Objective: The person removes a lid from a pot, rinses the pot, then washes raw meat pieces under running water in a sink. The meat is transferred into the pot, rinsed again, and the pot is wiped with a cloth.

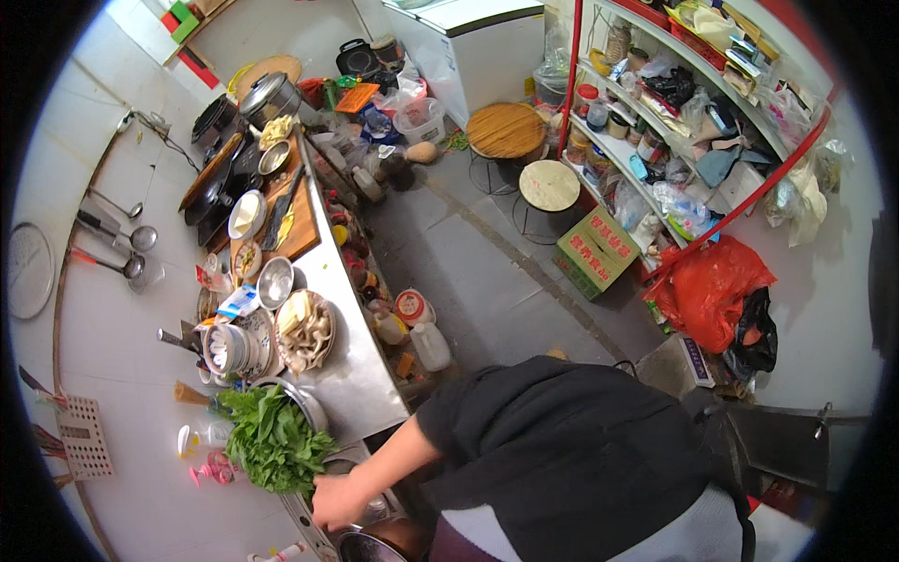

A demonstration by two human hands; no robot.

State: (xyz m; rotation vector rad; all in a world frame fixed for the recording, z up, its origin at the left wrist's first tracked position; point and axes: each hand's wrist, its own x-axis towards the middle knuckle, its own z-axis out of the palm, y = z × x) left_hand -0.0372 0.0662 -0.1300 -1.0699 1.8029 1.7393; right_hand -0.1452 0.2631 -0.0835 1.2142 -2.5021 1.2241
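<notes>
My right hand [334, 501] reaches down at the counter's near end, just below a bunch of leafy greens [273, 438]. Its fingers look curled and closed, slightly smeared; what they hold, if anything, is hidden. Beside the hand, at the lower edge, is a dark round pan [367, 547], partly cut off. The greens lie heaped against a metal basin [304, 403]. Farther along stands a basket of pale mushrooms [306, 328]. My black-clad shoulder and body cover the lower middle, and my left hand is out of the picture.
The steel counter [346, 393] carries stacked bowls [228, 348], a metal bowl [275, 283] and a cutting board [298, 225]. Ladles [140, 239] hang on the left wall. Across the grey floor stand round stools [550, 185], a green carton [596, 251], loaded shelves [688, 140] and a red bag [716, 290].
</notes>
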